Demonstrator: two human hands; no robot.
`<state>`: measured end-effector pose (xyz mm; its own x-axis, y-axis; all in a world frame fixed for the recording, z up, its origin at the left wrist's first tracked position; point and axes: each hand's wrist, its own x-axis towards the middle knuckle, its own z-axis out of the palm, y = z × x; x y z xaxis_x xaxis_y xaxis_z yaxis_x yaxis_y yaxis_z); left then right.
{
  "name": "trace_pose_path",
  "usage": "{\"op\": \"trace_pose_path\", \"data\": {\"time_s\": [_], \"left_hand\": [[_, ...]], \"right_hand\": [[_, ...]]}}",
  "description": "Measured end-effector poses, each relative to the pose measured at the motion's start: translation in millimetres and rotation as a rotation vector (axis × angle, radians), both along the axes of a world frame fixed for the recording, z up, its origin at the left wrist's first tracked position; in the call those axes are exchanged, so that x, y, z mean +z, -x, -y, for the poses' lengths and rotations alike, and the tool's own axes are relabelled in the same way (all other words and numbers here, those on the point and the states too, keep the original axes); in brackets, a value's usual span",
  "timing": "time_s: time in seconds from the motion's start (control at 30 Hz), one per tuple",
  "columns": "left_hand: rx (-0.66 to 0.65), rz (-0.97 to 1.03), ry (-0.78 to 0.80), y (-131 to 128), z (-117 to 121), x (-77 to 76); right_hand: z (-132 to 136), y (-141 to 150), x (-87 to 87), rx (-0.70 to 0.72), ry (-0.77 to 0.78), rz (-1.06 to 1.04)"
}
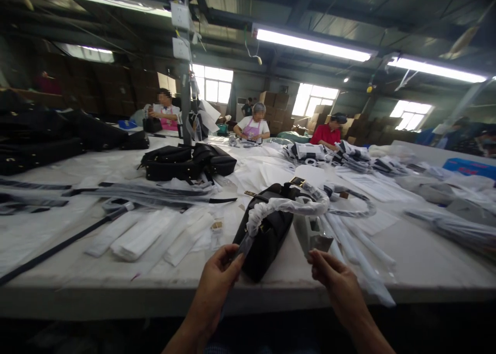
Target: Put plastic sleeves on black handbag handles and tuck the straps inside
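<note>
A black handbag (267,230) lies at the near edge of the white table (418,261), its handle wrapped in white foam (290,206). My left hand (219,279) pinches a clear plastic strip at the bag's near end. My right hand (333,276) is closed on the other end of a clear plastic piece (310,235) just right of the bag. Both hands hover at the table's front edge.
Stacks of white packing sleeves (147,235) and black straps (54,248) lie to the left. More black bags (186,163) sit further back. Clear plastic tubes (356,240) lie to the right. Three people work at the far side of the table.
</note>
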<state>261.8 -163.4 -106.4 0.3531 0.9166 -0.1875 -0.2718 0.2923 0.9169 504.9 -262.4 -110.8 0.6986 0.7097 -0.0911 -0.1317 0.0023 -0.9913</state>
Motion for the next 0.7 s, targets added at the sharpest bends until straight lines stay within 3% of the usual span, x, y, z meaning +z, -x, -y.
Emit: {"op": "trace_pose_path", "data": {"time_s": [0.13, 0.2, 0.27, 0.4, 0.5, 0.7], "left_hand": [[-0.009, -0.02, -0.067, -0.5, 0.3, -5.4], [-0.013, -0.031, -0.123, -0.4, 0.8, -8.3], [-0.01, -0.04, -0.17, 0.4, 1.3, -9.4], [-0.005, -0.028, -0.237, 4.2, 1.1, -5.7], [-0.005, 0.002, -0.203, 8.2, 0.2, -2.4], [-0.098, 0.12, 0.021, 14.6, -1.4, -2.6]], "right_hand": [[-13.9, 71.5, 28.6, 0.398, -0.047, 0.101], [-28.5, 96.9, 36.7, 0.458, -0.053, 0.094], [-43.4, 111.7, 39.2, 0.434, -0.026, 0.114], [-60.4, 119.6, 36.7, 0.328, 0.092, 0.326], [-61.6, 116.9, 34.3, 0.34, 0.124, 0.402], [-52.9, 105.5, 23.8, 0.594, 0.047, -0.066]]}}
